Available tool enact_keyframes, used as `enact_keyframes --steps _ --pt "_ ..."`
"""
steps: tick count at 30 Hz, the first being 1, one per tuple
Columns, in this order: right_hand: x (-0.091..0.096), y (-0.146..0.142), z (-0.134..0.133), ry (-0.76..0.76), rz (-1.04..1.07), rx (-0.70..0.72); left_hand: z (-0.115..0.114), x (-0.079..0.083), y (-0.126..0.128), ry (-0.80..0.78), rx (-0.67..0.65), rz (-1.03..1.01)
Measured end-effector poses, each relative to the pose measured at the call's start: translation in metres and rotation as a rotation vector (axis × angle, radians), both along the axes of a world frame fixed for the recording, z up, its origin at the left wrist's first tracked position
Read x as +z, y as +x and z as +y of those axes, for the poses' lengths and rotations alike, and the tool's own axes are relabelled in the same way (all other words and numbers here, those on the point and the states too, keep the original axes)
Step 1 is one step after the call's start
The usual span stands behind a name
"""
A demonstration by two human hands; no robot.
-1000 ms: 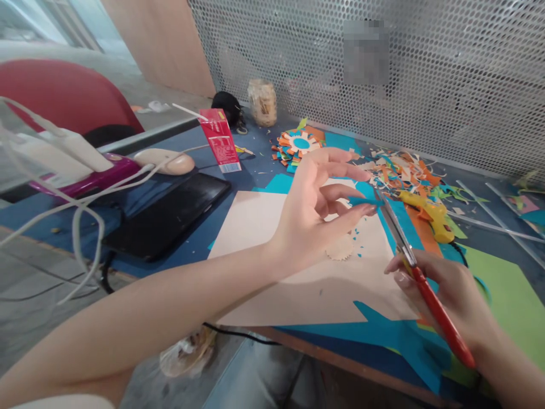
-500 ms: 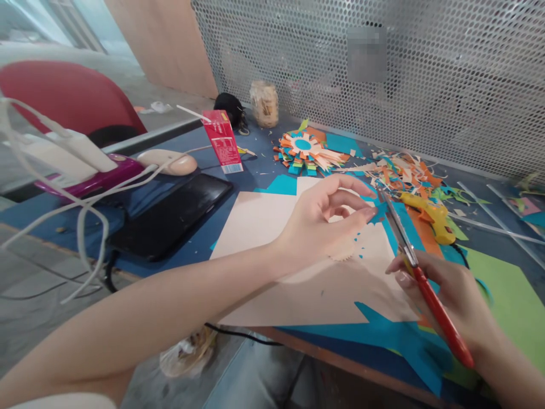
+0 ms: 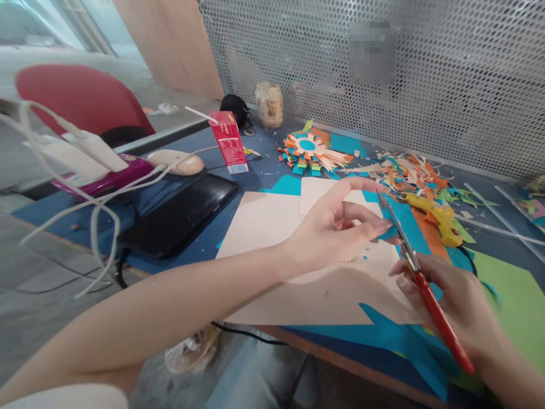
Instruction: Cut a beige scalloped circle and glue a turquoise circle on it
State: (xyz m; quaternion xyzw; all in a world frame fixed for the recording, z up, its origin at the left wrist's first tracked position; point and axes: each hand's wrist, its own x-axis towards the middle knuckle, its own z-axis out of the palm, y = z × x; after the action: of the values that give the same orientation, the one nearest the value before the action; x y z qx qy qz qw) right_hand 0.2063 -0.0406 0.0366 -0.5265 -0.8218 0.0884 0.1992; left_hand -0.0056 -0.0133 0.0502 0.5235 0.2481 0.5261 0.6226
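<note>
Between thumb and fingers, my left hand (image 3: pixel 336 221) pinches a small blue paper piece (image 3: pixel 388 228) with a notched edge. My right hand (image 3: pixel 455 295) grips red-handled scissors (image 3: pixel 432 304), their blades pointing up and away from me beside the blue piece. Whether the blades touch the paper I cannot tell. Under both hands lies a pale pink paper sheet (image 3: pixel 264 244). Tiny blue snips and a small scalloped pale piece (image 3: pixel 349 259) rest on it, the latter partly hidden by my left hand. Blue paper (image 3: pixel 395 332) sticks out along the near edge.
A layered paper flower (image 3: pixel 307 145) and a heap of paper scraps (image 3: pixel 411 173) lie farther back. A yellow glue gun (image 3: pixel 440 218) is at right, near green paper (image 3: pixel 506 295). At left are a black phone (image 3: pixel 179 216), a red drink carton (image 3: pixel 229 142) and a power strip (image 3: pixel 128 176) with cables.
The left hand, holding the blue piece, has shifted slightly right toward the scissor blades. The scissors look more closed than before. The whole view has moved a little.
</note>
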Motion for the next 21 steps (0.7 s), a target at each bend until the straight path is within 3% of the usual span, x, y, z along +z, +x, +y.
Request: enact_keyframes --steps 10,16,21 --pt "-0.002 -0.013 -0.012 0.048 0.019 -0.148 -0.001 -0.003 0.005 0.021 0.004 -0.001" --pt "0.004 -0.005 0.002 0.002 -0.076 -0.147 0.003 -0.007 0.006 -0.008 0.066 -0.016" --pt "0.014 -0.008 0.018 -0.141 -0.368 -0.427 0.019 -0.020 0.004 0.024 0.189 0.061"
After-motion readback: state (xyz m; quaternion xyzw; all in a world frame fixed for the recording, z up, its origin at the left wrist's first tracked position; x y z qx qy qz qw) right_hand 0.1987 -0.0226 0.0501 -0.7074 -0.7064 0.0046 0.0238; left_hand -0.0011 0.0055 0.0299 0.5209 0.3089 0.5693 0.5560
